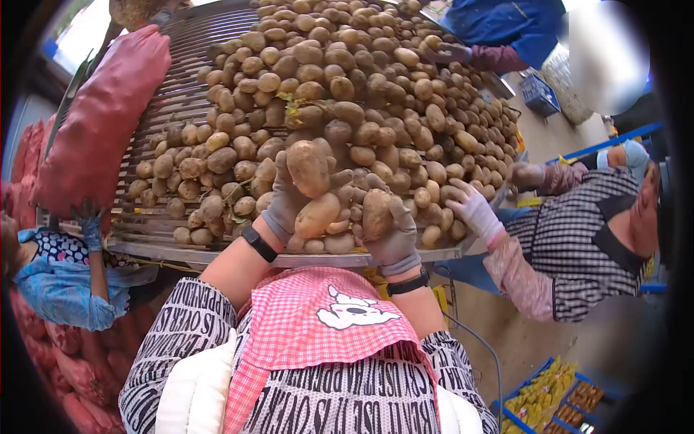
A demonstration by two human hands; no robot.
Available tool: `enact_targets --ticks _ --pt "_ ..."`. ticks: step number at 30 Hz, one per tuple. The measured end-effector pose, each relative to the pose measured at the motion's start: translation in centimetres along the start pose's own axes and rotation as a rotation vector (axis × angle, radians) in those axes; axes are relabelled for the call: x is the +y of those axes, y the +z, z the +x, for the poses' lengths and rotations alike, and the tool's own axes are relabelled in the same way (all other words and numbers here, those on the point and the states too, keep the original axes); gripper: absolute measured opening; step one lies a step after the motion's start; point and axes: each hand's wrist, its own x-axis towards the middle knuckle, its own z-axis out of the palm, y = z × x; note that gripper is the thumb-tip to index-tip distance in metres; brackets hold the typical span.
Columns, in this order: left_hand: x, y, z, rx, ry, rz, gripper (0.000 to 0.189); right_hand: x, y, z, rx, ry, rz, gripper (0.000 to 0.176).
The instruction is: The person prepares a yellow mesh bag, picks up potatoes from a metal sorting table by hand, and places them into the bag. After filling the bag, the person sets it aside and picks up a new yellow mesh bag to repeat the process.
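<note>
My left hand (pixel 285 199), in a grey glove, is closed round a large brown potato (pixel 309 168), with a yellowish potato (pixel 316 215) just below it at the palm. Close beside it on the right, my right hand (pixel 396 231), also gloved in grey, has its fingers wrapped round another potato (pixel 377 215). Both hands are at the near edge of a slatted metal table (pixel 173 98) heaped with potatoes (pixel 340 90). A green and yellow sprig (pixel 293 107) lies on the heap beyond my hands.
A full red mesh sack (pixel 105 119) lies at the table's left, with a co-worker's gloved hand (pixel 90 220) touching it. Co-workers stand right (pixel 571 231) and far right (pixel 506 29). Blue crates (pixel 541 95) and more red sacks (pixel 72 369) are on the floor.
</note>
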Motion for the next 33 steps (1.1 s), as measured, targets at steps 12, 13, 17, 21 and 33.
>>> enact_targets --ticks 12,13,17,21,33 --pt "-17.9 -3.7 5.9 0.146 -0.945 0.232 0.078 2.2 -9.4 -25.3 0.736 -0.686 0.436 0.050" --pt "-20.1 -3.4 6.0 0.138 -0.998 0.367 0.079 2.8 -9.3 -26.5 0.911 -0.773 0.460 0.049" --pt "-27.5 -7.3 6.1 -0.775 -0.686 1.275 0.045 5.8 -9.4 -31.3 1.092 -0.973 0.439 0.053" --pt "-28.4 -6.6 5.9 -0.382 -1.052 1.547 0.041 7.1 -10.5 -33.2 1.029 -0.999 0.397 0.056" --pt "-11.4 -4.7 1.6 0.499 -0.485 0.886 0.030 3.7 -14.2 -31.4 1.300 -0.892 0.412 0.033"
